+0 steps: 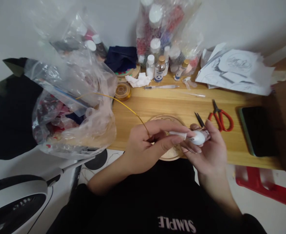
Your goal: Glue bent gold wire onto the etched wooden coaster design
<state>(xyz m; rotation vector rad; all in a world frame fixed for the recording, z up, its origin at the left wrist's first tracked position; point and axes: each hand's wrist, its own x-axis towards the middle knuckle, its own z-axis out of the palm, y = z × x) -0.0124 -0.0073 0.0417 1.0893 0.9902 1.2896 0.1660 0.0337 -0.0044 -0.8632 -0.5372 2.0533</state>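
My left hand (149, 144) is closed, its thumb and forefinger pinching a slim white cap-like piece (178, 133). A thin golden wire (125, 105) comes out of the same hand and arcs up to the left. My right hand (206, 148) is closed around a small bottle (198, 138) with a white, rounded part facing my left hand. The tip of the white piece meets or nearly meets the bottle; fingers hide the exact contact. Beneath both hands lies a round wooden disc (170, 155), mostly covered.
Red-handled pliers (222, 120) and black tweezers (199, 119) lie right of my hands. A phone (258, 130) is farther right. Behind stand small bottles (159, 69), a pen (161, 87) and a wire spool (122, 91). A plastic bag (101, 120) fills the left.
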